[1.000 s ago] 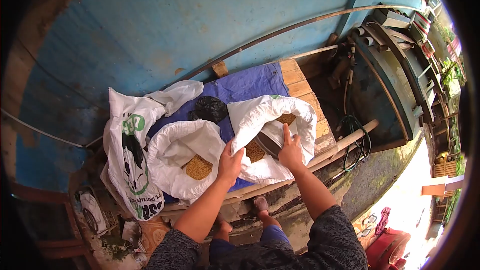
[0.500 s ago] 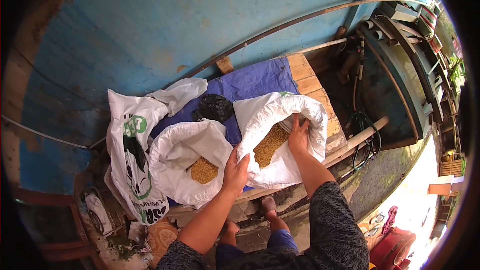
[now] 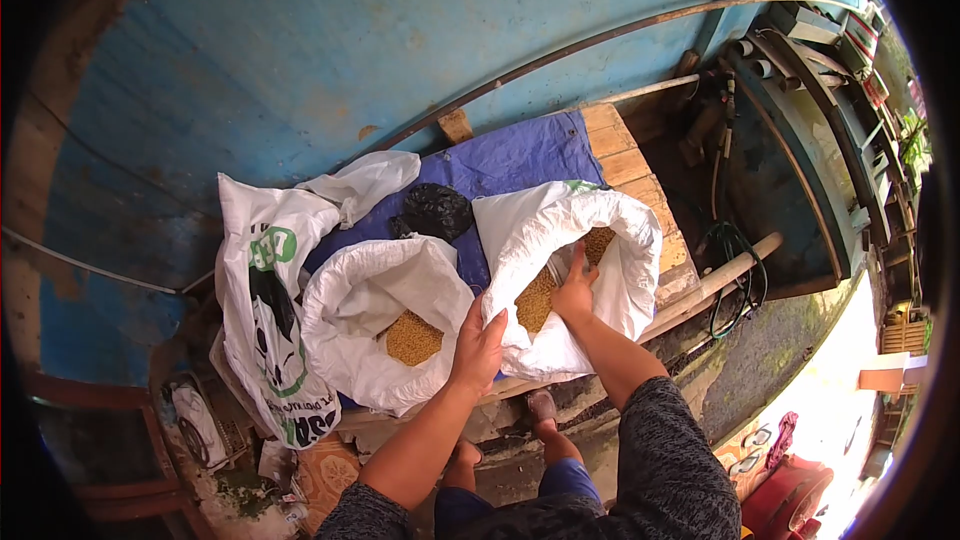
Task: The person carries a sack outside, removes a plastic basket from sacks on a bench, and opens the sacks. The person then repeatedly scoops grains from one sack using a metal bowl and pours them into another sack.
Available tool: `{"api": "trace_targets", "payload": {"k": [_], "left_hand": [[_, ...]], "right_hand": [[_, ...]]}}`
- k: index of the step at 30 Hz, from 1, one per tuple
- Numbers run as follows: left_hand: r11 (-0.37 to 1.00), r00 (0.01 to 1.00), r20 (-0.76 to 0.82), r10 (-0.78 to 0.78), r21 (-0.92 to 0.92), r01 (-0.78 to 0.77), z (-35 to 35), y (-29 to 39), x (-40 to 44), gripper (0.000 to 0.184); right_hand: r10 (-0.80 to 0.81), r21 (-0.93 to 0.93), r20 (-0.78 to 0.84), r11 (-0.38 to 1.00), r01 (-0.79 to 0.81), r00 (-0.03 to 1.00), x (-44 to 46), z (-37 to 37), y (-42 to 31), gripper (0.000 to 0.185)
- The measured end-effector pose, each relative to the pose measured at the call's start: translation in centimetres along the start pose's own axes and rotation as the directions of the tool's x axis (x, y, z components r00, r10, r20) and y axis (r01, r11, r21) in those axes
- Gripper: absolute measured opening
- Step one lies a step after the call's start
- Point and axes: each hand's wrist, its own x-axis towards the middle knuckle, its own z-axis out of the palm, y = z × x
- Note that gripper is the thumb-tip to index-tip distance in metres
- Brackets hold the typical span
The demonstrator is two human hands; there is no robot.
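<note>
My left hand [image 3: 480, 348] grips the near-left rim of a white woven sack [image 3: 625, 310], its thumb along the folded edge. Golden-yellow grain [image 3: 535, 305] lies inside this sack. My right hand [image 3: 574, 290] reaches into the mouth, fingers against a pale, shiny container [image 3: 557, 264], mostly hidden by the hand and the sack; its kind is unclear. To the left stands a second white sack [image 3: 335, 325], its rim rolled open, with similar grain [image 3: 413, 338] at its bottom.
A printed white sack [image 3: 262, 290] leans at the left. A black plastic bag [image 3: 437, 212] rests on the blue tarp [image 3: 530, 155] behind. Wooden planks [image 3: 625, 165], a bamboo pole [image 3: 730, 270] and a dark hose [image 3: 740, 315] are at the right, below the blue wall [image 3: 400, 40].
My right hand has moved left and toward me inside the right sack, exposing more grain at the far side. My left hand stays at the rim.
</note>
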Motion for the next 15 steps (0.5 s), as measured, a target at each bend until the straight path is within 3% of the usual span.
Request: {"api": "trace_targets", "payload": {"k": [2,5,9,11,12,14,15], "left_hand": [[1.0,1.0,0.008,0.008,0.002,-0.008,0.0,-0.1,-0.1,0.04],[1.0,1.0,-0.015,-0.011,0.002,0.011,-0.1,-0.3,-0.2,0.04],[1.0,1.0,-0.018,0.002,0.009,-0.002,-0.5,-0.6,-0.2,0.04],[1.0,1.0,-0.01,-0.002,-0.009,0.002,-0.5,-0.6,-0.2,0.041],[1.0,1.0,-0.009,0.001,-0.006,-0.001,-0.4,-0.5,-0.2,0.041],[1.0,1.0,-0.008,0.005,-0.001,-0.005,-0.3,-0.6,-0.2,0.041],[1.0,1.0,0.005,0.007,0.0,-0.007,-0.3,-0.7,-0.2,0.042]], "right_hand": [[0.048,0.148,0.102,0.987,-0.062,0.994,0.1,0.7,0.7,0.106],[0.061,0.211,0.127,0.974,-0.087,0.99,0.3,2.6,1.5,0.107],[0.003,0.233,0.041,0.972,-0.013,0.999,0.4,4.0,2.5,0.103],[0.053,0.54,0.314,0.811,-0.224,0.948,-1.1,0.9,0.4,0.099],[0.053,0.542,0.312,0.81,-0.224,0.948,-1.0,0.9,0.7,0.099],[0.042,0.723,0.444,0.574,-0.385,0.895,-0.7,1.0,2.0,0.095],[0.041,0.725,0.443,0.571,-0.385,0.895,-0.6,1.0,2.7,0.095]]}}
